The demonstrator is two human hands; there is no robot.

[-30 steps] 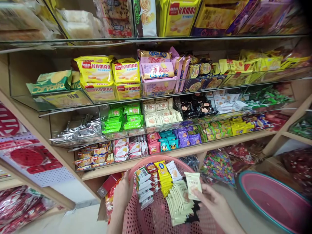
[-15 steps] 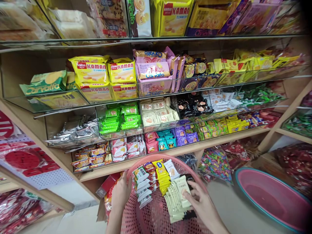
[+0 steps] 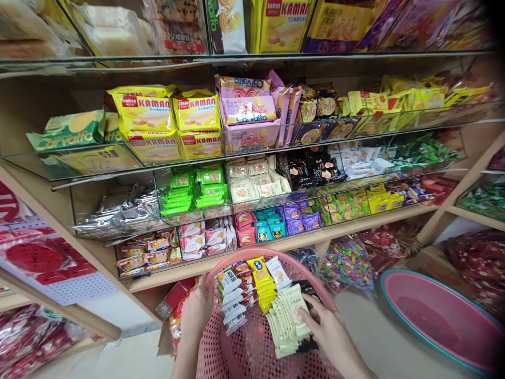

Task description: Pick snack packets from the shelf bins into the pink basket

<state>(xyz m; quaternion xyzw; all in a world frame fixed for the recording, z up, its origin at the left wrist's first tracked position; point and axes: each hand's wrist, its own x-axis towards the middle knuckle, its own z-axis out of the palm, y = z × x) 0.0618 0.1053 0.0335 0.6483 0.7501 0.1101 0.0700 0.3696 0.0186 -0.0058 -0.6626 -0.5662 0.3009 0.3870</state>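
Observation:
A pink perforated plastic basket point(image 3: 211, 337) is in front of me, below the shelves. My left hand point(image 3: 196, 308) grips its left rim. Inside, my right hand point(image 3: 325, 323) has its thumb pressed on the front of a fanned row of cream snack packets point(image 3: 287, 318), with the fingers bent around the row's right side. Black packets point(image 3: 310, 343) show partly behind that row. Further left in the basket are yellow packets point(image 3: 263, 284), one white packet point(image 3: 278, 272), red packets point(image 3: 248, 287) and a row of green-and-white packets point(image 3: 232, 300).
Tiered shelves with glass dividers hold cream packets point(image 3: 258, 179), green packets point(image 3: 195, 187) and yellow KAMAN packs point(image 3: 148, 110). A pink basin with a teal rim point(image 3: 394, 316) stands on the floor at right. A bag of colourful sweets point(image 3: 349, 263) lies under the shelf.
Both hands keep nearly the same places on the basket rim and the cream packets. The view has shifted very slightly.

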